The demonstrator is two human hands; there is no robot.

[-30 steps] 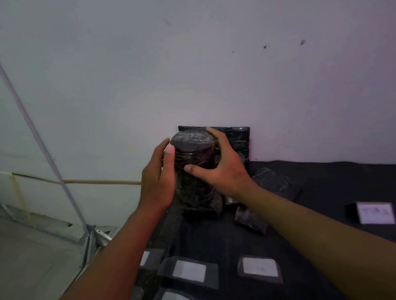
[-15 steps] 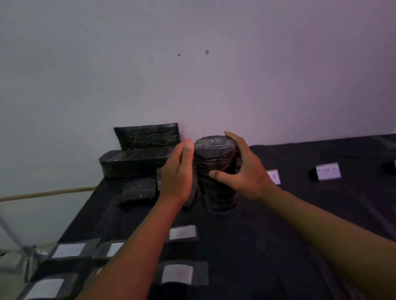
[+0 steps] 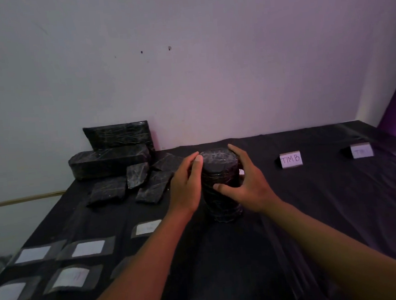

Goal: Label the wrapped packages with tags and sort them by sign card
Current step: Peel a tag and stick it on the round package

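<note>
far sign card (image 3: pixel 362 151) writing too blurred to read; another card (image 3: pixel 241 171) mostly hidden behind the cylinder package (image 3: pixel 221 183).

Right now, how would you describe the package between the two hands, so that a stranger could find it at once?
On the black-covered table, look right of the pile of wrapped packages at the wall. The cylindrical package stands upright there, between the left hand and the right hand. It alone is round; its neighbours are flat or box-shaped.

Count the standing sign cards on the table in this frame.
2 fully in view: one reading TIM B right of the hands, one farther right, its writing too blurred to read. A pale sliver behind the right hand may be a third.
</note>
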